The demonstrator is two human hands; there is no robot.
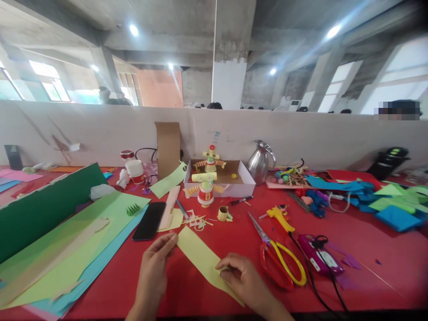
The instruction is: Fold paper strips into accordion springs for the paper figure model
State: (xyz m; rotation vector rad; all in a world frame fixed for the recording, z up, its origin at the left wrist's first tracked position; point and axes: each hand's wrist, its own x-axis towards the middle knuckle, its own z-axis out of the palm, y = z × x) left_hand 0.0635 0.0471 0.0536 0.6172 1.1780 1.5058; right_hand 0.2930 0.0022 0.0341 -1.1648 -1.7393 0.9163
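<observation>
A strip of pale yellow paper lies slantwise on the red table, and both hands are on it, so the work in hand looks like folding or rolling the strip from its near end. The right hand is curled narrow over that lower end, fingertips pinched on the paper's edge as if starting a crease or curl. The left hand is loosely open, its fingertips resting on the strip's upper corner and pinning it flat. The next move, as I judge it, calls for the left hand to keep the far end steady while the right works the near end evenly, so the fold does not skew. Yellow-handled scissors lie just right of the right hand, a black phone sits beyond the left, and a small paper figure stands further back before a shallow cardboard box.
</observation>
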